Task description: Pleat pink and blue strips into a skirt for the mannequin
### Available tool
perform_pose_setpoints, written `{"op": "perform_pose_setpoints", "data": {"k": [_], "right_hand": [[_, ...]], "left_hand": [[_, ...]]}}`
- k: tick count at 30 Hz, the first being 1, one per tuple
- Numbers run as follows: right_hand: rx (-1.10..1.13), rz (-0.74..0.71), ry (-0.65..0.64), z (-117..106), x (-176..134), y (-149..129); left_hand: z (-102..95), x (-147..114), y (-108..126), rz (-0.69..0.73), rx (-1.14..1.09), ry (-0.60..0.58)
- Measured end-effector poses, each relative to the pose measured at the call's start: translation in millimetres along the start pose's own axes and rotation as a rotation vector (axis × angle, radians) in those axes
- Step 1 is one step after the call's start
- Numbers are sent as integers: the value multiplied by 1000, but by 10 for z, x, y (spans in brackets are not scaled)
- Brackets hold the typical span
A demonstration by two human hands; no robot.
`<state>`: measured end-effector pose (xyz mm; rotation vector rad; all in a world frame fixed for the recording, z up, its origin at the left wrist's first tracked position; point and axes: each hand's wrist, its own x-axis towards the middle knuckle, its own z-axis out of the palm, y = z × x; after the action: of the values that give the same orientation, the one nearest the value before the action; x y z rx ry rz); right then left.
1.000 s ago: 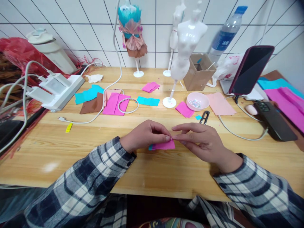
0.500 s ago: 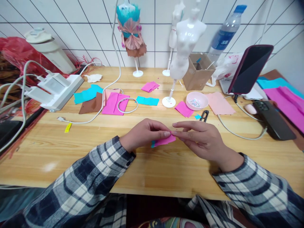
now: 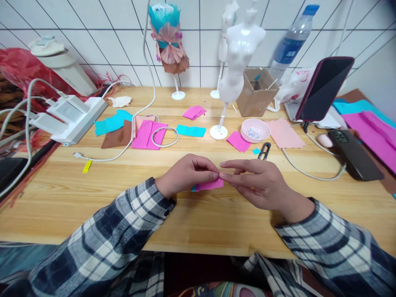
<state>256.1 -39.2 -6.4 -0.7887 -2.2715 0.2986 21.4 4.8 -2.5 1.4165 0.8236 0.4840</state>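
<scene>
My left hand [image 3: 194, 175] is closed, thumb against fingers, on a small folded piece of pink crepe paper [image 3: 210, 184]. A strip of blue crepe paper [image 3: 193, 188] peeks out at its left end. My right hand [image 3: 260, 181] has its fingers stretched out and apart. One of its fingertips meets the paper's upper corner beside my left thumb; whether it grips anything there is hard to see. Beyond the hands lie black thread snips [image 3: 264, 151], a pink square [image 3: 239, 141] and a pink bowl [image 3: 255, 130] of small shiny beads.
A white mannequin [image 3: 239, 62] stands behind the hands, near a dressed mannequin [image 3: 169, 41] and a cardboard box [image 3: 256, 93]. Paper pieces, including a blue strip [image 3: 191, 131], lie leftward beside a white cable [image 3: 117, 158] and power strip [image 3: 80, 119]. Phones [image 3: 355, 154] sit at right.
The pink paper and the fingertips holding it have shifted slightly left. My right fingers remain stretched out beside it. The whole view has also moved a little.
</scene>
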Motion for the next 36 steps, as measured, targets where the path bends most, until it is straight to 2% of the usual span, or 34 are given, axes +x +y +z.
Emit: {"op": "perform_pose_setpoints", "data": {"k": [9, 13, 18, 22, 31, 36], "right_hand": [[116, 113, 29, -9, 35, -30], [160, 216, 84, -15, 51, -1], [251, 436, -39, 44, 79, 39], [221, 491, -73, 88, 98, 42], [220, 667, -197, 151, 128, 31], [201, 724, -213, 179, 110, 54]], "left_hand": [[9, -11, 53, -31, 14, -28], [30, -7, 56, 29, 174, 3], [76, 16, -3, 235, 540, 61], [72, 35, -43, 304, 770, 61], [78, 48, -73, 373, 824, 66], [87, 44, -74, 382, 836, 59]]}}
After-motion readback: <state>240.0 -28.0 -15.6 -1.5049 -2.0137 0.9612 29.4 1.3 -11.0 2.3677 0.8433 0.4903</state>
